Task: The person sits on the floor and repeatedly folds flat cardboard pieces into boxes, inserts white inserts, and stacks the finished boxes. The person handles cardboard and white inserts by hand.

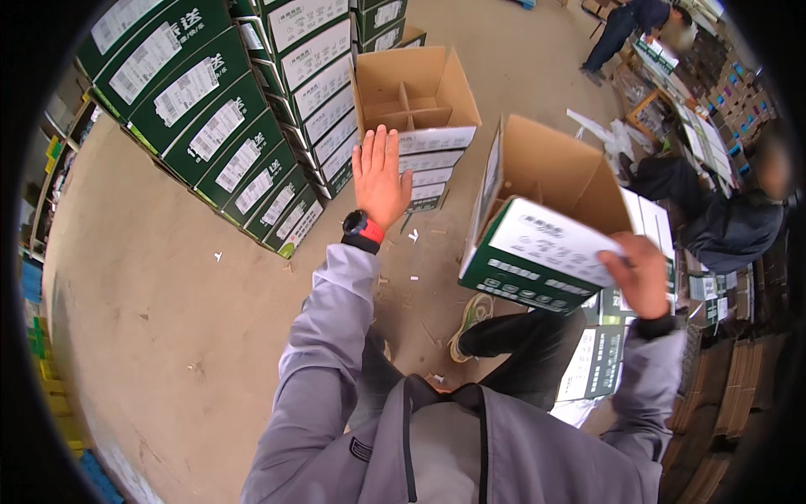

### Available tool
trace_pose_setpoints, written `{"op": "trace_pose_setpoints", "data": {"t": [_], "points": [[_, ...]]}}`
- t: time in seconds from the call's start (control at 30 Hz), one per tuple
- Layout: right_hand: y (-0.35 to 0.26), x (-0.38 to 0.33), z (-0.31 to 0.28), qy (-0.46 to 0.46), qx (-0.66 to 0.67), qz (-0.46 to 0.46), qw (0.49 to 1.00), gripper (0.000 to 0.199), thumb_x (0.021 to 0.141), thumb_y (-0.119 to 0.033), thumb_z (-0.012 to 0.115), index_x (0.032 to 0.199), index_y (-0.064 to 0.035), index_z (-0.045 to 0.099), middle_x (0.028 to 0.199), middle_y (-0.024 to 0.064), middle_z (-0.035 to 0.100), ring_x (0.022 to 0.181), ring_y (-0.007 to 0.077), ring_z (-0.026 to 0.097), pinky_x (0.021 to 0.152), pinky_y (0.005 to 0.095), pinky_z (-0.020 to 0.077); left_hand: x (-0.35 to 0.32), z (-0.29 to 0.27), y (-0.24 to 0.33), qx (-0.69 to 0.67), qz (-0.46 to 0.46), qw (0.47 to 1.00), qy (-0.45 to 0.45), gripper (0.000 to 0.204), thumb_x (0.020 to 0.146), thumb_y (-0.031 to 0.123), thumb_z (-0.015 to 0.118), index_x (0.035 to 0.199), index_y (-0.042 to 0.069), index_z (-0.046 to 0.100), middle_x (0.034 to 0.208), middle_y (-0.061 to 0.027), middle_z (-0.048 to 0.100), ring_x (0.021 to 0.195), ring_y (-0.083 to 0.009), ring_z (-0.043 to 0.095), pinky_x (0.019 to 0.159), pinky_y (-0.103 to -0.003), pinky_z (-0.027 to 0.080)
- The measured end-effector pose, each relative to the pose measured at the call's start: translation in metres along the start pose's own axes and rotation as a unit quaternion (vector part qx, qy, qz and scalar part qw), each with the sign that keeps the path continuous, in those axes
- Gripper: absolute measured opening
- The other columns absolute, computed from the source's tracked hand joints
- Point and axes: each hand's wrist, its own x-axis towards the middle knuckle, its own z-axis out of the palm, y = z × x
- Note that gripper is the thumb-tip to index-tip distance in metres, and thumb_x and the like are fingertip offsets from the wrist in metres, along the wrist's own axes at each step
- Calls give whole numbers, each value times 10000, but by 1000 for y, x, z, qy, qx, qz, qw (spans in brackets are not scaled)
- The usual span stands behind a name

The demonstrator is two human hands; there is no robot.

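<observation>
My right hand (642, 273) grips the near right rim of an open cardboard box (537, 231), thumb against its white-printed outer panel and fingers largely hidden. The box is green and white outside, plain brown inside, and tilted beside my right leg. My left hand (383, 176), wearing a dark watch with a red band, is stretched flat with fingers nearly together. It is in front of another open box (462, 139) that tops a stack and has crossed cardboard dividers inside. Whether the left fingers touch that box I cannot tell.
Tall stacks of green boxes with white labels (206, 126) stand at the far left. More green and white boxes (592, 361) lie by my right leg. One person (730, 218) sits at the right; another (630, 29) bends farther back. Paper scraps (413, 237) litter the floor.
</observation>
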Motion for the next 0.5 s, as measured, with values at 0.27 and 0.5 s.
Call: {"op": "trace_pose_setpoints", "data": {"t": [0.27,0.5], "points": [[-1,159,-132,11,210,24,977,434,1052,-340,704,1277,29,670,1038,21,722,923,98,657,829,276,505,-7,18,-34,-22,-3,999,-30,794,853,100,723,1598,40,457,1617,-170,475,1499,-404,429,1257,-545,339],[-28,328,-84,-69,201,-73,974,527,1045,-458,699,1319,-9,691,1078,32,753,955,80,669,882,266,507,-10,25,-41,-63,-35,996,-49,577,879,146,715,1434,45,596,1552,-199,489,1510,-443,392,1219,-654,342]]}}
